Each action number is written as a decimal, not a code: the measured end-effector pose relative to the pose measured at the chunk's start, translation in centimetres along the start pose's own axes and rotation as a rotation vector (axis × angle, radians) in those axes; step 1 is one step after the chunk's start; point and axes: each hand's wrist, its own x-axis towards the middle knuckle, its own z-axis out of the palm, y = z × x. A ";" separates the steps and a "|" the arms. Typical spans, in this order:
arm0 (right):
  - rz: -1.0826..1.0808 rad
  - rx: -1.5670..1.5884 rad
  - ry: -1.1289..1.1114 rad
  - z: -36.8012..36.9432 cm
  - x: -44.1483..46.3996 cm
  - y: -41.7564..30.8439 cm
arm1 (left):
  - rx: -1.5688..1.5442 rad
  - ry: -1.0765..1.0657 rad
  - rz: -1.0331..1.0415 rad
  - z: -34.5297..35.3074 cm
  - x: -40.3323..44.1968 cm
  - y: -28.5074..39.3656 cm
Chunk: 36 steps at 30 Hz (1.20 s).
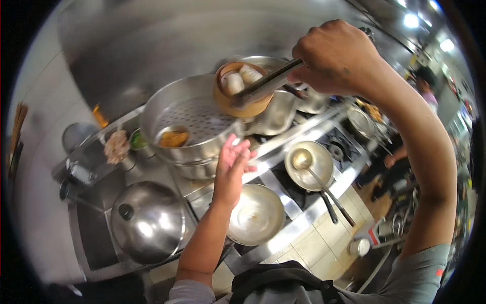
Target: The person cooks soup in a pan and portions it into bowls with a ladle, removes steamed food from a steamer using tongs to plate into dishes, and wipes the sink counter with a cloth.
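Metal tongs [268,83], pinched in the right hand [336,55], grip a bamboo basket [253,109] of dumplings [234,82] by the right edge of the steamer [212,146]; the left hand [232,164] is spread nearby.

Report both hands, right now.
Left hand: open, holding nothing visible.
Right hand: closed on metal tongs, whose far end meets the bamboo steamer basket.

Grey short-sleeved shirt [417,276], small red sleeve tag [439,272], black apron [258,274]
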 end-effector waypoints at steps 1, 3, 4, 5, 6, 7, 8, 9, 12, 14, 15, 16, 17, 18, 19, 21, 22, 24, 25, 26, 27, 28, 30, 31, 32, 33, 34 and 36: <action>0.000 -0.037 0.006 0.1 -3.0 1.5 | -0.043 -0.018 0.004 2.1 0.6 -1.2; 0.057 -0.079 0.022 0.2 -9.2 3.7 | -0.089 -0.047 -0.037 7.3 0.9 -3.3; 0.070 -0.114 0.070 0.1 -12.4 4.8 | -0.106 -0.094 -0.071 10.2 0.5 -4.3; 0.143 -0.146 -0.010 -0.1 -15.5 5.8 | -0.140 -0.168 -0.122 13.1 -0.1 -5.6; 0.193 -0.150 -0.067 -1.2 -17.5 6.6 | -0.173 -0.241 -0.175 16.0 -1.1 -7.1; 0.337 -0.225 -0.444 -2.8 -18.9 6.9 | -0.182 -0.275 -0.226 19.2 -2.6 -8.3; 0.317 -0.212 -0.489 -2.4 -23.2 8.3 | -0.202 -0.339 -0.290 21.9 -4.0 -9.9; 0.296 -0.198 -0.533 -2.0 -27.5 9.6 | -0.208 -0.387 -0.334 24.7 -5.6 -11.6; 0.362 -0.152 -0.621 -1.7 -39.0 11.9 | -0.254 -0.564 -0.482 32.1 -11.6 -17.1; 0.480 -0.178 -0.635 -0.8 -46.6 12.7 | -0.223 -0.681 -0.594 36.9 -16.0 -20.3; 0.547 -0.217 -0.614 0.1 -50.6 12.7 | -0.209 -0.728 -0.674 38.7 -18.2 -22.4; 0.608 -0.259 -0.590 0.3 -54.3 12.9 | -0.218 -0.787 -0.714 40.6 -20.5 -23.8; 0.693 -0.222 -0.740 0.0 -57.5 13.0 | -0.102 -0.816 -0.783 42.3 -22.9 -25.0; 0.735 -0.234 -0.774 0.0 -60.8 12.9 | 0.020 -0.837 -0.836 43.5 -24.8 -26.1; 0.783 -0.256 -0.772 0.1 -64.5 12.5 | 0.064 -0.914 -0.850 44.0 -26.5 -27.5; 0.899 -0.246 -0.911 0.4 -70.6 11.8 | 0.171 -1.053 -0.827 44.4 -29.0 -29.2; 0.972 -0.214 -1.053 0.6 -73.4 11.5 | 0.280 -1.153 -0.781 44.5 -29.9 -29.7; 1.123 -0.153 -1.149 1.4 -79.6 10.1 | 0.335 -1.215 -0.784 44.0 -31.4 -30.5; 1.106 -0.175 -1.126 2.0 -82.5 9.3 | 0.386 -1.258 -0.786 43.5 -31.4 -30.7; 1.086 -0.198 -1.101 2.7 -85.3 8.6 | 0.390 -1.258 -0.786 42.8 -31.2 -30.9; 1.086 -0.194 -1.098 3.5 -87.9 8.1 | 0.420 -1.235 -0.782 42.1 -30.8 -31.0; 1.120 -0.178 -1.157 4.5 -90.2 7.7 | 0.450 -1.210 -0.776 41.4 -30.4 -31.2; 1.150 -0.178 -1.207 6.2 -94.3 7.3 | 0.483 -1.147 -0.791 39.5 -29.0 -31.4; 1.143 -0.192 -1.196 7.1 -96.3 7.0 | 0.512 -1.084 -0.808 38.5 -28.3 -31.3; 1.199 -0.205 -1.151 8.3 -99.2 6.5 | 0.516 -1.050 -0.804 37.3 -27.6 -31.4; 1.238 -0.213 -1.092 9.9 -102.7 6.2 | 0.526 -1.023 -0.824 35.6 -26.8 -31.6; 1.173 -0.308 -1.126 11.5 -106.8 5.8 | 0.536 -0.968 -0.839 33.6 -25.8 -31.6; 1.127 -0.439 -1.202 13.5 -113.9 5.3 | 0.580 -0.985 -0.801 30.2 -24.6 -31.2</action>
